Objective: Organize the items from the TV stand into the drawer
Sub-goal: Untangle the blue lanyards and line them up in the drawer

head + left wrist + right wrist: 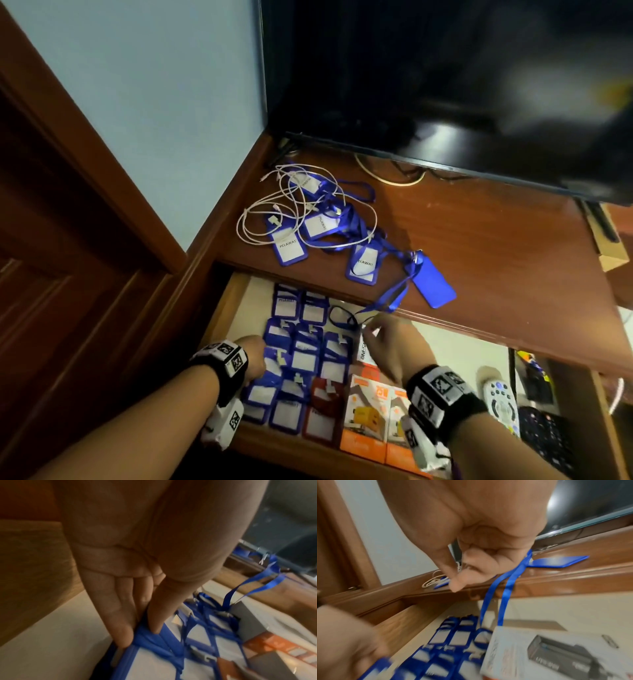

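Observation:
The open drawer (226,308) holds rows of blue badge holders (308,359) and one red holder (325,407). My left hand (255,356) reaches into the left rows. In the left wrist view, the left hand (139,634) pinches the top edge of a blue badge holder (126,655), thumb on its folded strap (154,638). My right hand (380,339) hovers over the drawer with its fingers curled. Nothing shows between the right hand's (458,580) fingers. A blue lanyard (503,588) runs beside it, hanging from a plain blue holder (433,286) on the stand.
More blue badge holders (318,222) tangled with white cables (274,205) lie on the stand, below the TV (445,85). The drawer also holds orange boxes (366,418), a white box (556,653) and a grey remote (500,401). A wooden door frame stands at left.

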### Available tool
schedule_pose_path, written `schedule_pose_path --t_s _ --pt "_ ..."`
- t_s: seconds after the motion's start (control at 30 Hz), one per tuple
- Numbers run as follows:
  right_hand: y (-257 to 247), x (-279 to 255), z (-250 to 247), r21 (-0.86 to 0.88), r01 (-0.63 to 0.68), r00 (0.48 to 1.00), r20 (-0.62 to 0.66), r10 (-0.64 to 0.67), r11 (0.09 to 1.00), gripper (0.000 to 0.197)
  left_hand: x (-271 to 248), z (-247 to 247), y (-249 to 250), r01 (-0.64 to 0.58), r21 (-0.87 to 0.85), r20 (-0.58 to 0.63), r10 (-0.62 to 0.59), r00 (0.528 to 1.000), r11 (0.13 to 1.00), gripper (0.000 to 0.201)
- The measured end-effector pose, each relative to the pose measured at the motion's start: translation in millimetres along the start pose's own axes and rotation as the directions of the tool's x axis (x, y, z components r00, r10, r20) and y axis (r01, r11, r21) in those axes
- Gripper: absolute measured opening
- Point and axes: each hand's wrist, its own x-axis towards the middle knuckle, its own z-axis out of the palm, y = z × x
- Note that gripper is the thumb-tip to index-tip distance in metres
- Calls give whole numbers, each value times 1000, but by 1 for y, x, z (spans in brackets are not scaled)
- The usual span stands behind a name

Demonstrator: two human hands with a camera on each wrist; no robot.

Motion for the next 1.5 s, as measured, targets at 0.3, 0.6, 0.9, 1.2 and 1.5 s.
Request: schedule_pose_path --t_s 0.3,0.6,0.9,1.2,1.5 --pt "62 82 -59 67 -166 922 -344 179 984 51 77 46 -26 115 162 2 -117 993 980 44" --pt "93 88 -59 -97 -291 940 -213 265 952 56 38 32 -4 142 139 -6 -142 990 980 13" --pt "110 61 -71 126 -344 917 -171 362 931 71 82 32 -26 151 325 73 -184 980 934 87" --pt "75 15 -114 477 33 961 -255 103 878 62 -87 -114 79 -148 94 -380 173 909 984 38" --pt "-6 -36 -222 611 465 875 -427 -228 641 31 -156 -166 212 -845 -288 -451 715 535 450 113"
